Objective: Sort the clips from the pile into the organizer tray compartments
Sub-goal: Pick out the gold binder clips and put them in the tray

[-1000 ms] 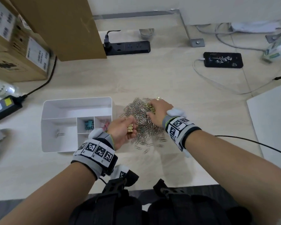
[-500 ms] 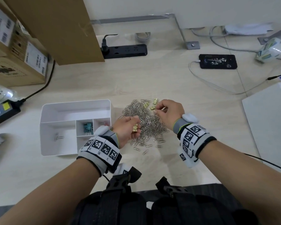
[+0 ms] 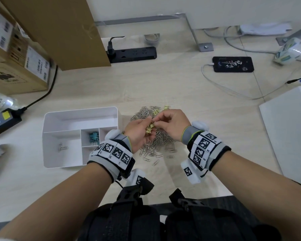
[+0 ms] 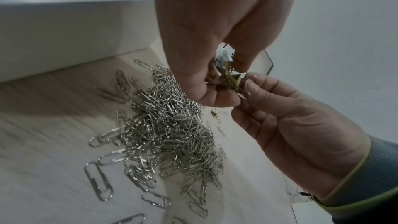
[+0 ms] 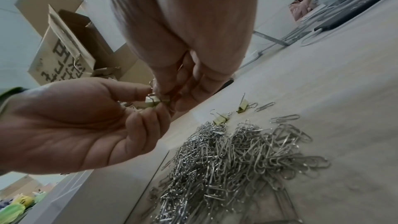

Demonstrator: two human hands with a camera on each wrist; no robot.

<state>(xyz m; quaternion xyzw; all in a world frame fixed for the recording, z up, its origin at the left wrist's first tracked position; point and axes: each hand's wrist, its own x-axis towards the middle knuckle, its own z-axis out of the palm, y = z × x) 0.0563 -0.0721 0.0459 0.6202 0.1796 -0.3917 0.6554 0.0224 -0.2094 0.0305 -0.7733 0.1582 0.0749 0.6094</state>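
Note:
A pile of silver paper clips [image 3: 159, 140] lies on the desk right of the white organizer tray [image 3: 80, 110]. Above the pile my two hands meet. My left hand [image 3: 143, 127] cups several gold binder clips [image 3: 149, 130] in curled fingers. My right hand [image 3: 161, 120] pinches one gold binder clip [image 5: 152, 102] right at the left hand's fingertips. Two more gold binder clips [image 5: 220, 119] lie at the pile's far edge. In the tray, teal binder clips [image 3: 93, 137] fill a small middle compartment and a few silver clips [image 3: 62, 147] lie in the left one.
Cardboard boxes [image 3: 16, 58] stand at the back left, with a black power strip [image 3: 132, 53] beside them. A phone [image 3: 233, 64] on a cable lies at the back right. A white board [image 3: 288, 129] covers the right edge. Loose paper clips [image 3: 155, 159] are scattered toward me.
My right hand left the pile's far side with a gold binder clip and came over to my left hand. Both hands rose slightly above the pile and now touch.

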